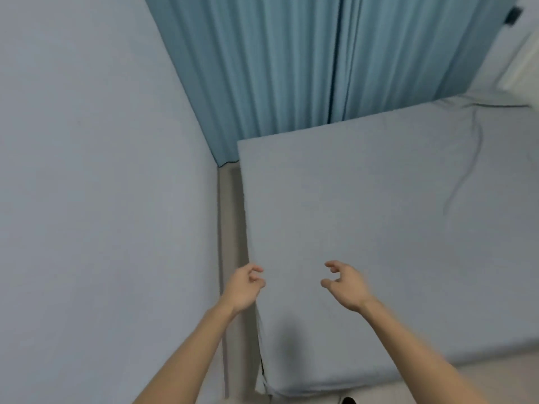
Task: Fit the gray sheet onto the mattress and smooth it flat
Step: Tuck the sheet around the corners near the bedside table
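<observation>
The gray sheet (364,214) covers the mattress (320,383), which lies on the floor and fills the middle and right of the view. A long crease runs down the sheet at the far right. My left hand (243,288) hovers at the mattress's left edge with its fingers loosely curled and nothing in them. My right hand (344,282) hangs above the sheet a little to the right, fingers loosely curled too, holding nothing. Both forearms reach in from the bottom of the view.
A pale wall (102,199) stands on the left, with a narrow strip of floor (232,228) between it and the mattress. Blue curtains (306,62) hang behind the mattress's far edge. More floor shows at the bottom right.
</observation>
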{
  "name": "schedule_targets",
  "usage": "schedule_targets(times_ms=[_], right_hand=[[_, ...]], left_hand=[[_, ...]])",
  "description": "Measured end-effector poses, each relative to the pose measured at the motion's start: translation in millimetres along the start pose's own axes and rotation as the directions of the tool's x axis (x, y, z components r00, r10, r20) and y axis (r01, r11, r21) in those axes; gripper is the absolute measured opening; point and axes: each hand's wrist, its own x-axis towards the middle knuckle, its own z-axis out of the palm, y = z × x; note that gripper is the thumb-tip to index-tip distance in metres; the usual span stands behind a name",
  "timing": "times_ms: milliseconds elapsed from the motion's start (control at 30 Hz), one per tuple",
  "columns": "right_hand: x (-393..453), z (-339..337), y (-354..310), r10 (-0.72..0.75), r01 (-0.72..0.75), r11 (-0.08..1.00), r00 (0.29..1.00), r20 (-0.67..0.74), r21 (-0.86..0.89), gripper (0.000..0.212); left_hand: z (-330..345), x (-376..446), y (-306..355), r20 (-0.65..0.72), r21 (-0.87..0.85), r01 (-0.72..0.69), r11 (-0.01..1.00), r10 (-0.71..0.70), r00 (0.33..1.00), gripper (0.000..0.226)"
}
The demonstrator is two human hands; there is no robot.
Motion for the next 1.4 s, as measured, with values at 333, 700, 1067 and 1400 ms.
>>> schedule_targets(times_ms=[333,700,1067,1400], right_hand=[[45,-85,-7,0.093,-0.069,0.993,0.959,-0.267,0.097,0.057],[139,-101,-18,0.398,-0.280,0.895,0.851,-0.341,0.348,0.059],[192,-114,-90,0.765,-0.456,0.631,0.500,-0.405,0.628,0.067],[244,-141,-142,0.763,-0.311,0.607,0.485,-0.428,0.731,0.058]], left_hand=[[23,109,99,0.173,0.119,-0.255,0.960,0.233,0.957,0.019],[67,275,164,0.467,0.150,-0.389,0.909,0.281,0.838,0.014],[61,436,285,0.752,0.079,-0.495,0.866,0.274,0.600,0.008],[37,456,353,0.815,0.005,-0.600,0.800,0.344,0.466,0.011]])
